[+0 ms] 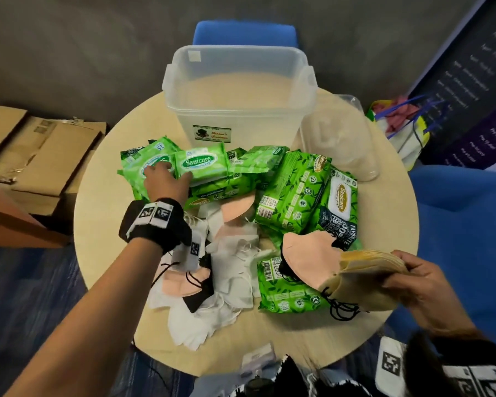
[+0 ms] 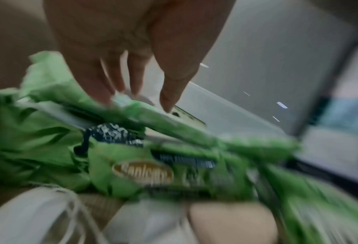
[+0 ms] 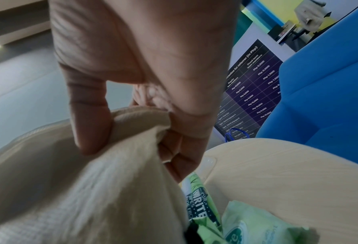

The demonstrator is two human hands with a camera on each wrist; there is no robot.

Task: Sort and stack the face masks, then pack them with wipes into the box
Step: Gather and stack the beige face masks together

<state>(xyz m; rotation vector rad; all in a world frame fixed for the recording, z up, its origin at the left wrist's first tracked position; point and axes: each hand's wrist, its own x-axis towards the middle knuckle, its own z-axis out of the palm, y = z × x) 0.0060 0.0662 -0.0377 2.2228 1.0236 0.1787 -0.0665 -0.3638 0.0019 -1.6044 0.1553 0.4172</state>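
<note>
Round wooden table (image 1: 103, 224) centre frame, cardboard boxes (image 1: 40, 156) left; left hand (image 1: 166, 179) spread on wipes pack (image 1: 196, 164), right hand (image 1: 424, 282) gripping tan mask stack (image 1: 367, 279).

A: Location type?

B: Office or staff lounge. Evidence: round pale wood-look table (image 1: 384, 325); blue upholstered chairs (image 1: 244, 32); dark printed board (image 3: 249, 92) listing peso amounts "for referrer" by agent role.

A: Further items?

B: Grey floor with a blue carpet section (image 1: 32, 282); flattened cardboard cartons (image 1: 40, 156) beside a wooden furniture corner; desk with a monitor (image 3: 288, 31) against a yellow wall, seen in the right wrist view.
</note>
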